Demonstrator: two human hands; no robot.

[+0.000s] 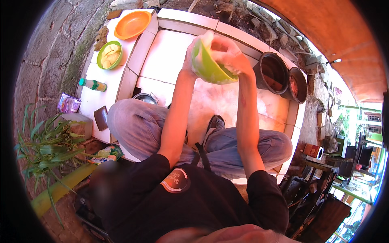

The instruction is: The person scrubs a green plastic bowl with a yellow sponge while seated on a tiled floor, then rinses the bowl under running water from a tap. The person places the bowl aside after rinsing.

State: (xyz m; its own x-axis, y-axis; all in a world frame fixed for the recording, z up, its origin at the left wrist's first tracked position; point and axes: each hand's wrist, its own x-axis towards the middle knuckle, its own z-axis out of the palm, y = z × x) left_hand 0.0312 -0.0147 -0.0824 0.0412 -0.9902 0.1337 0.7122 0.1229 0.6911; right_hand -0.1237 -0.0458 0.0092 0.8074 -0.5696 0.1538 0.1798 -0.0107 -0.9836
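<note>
A lime-green bowl (212,68), tilted on its side and streaked with white suds, is held up over the tiled basin floor. My left hand (191,56) grips it from the left, its fingers mostly behind the bowl. Foam covers part of my right hand (229,53), which bends over the rim with its fingertips inside. Whether a sponge is under those fingers is hidden. Below, suds spread across the white tiles (164,45) around my shoe (217,121).
On the left ledge are an orange basin (133,24), a green bowl of pale yellow pieces (110,55), a green-capped bottle (92,85) and a brown dish (101,118). Two dark buckets (271,73) (296,85) stand at right. A metal pot (146,97) sits beside my left knee.
</note>
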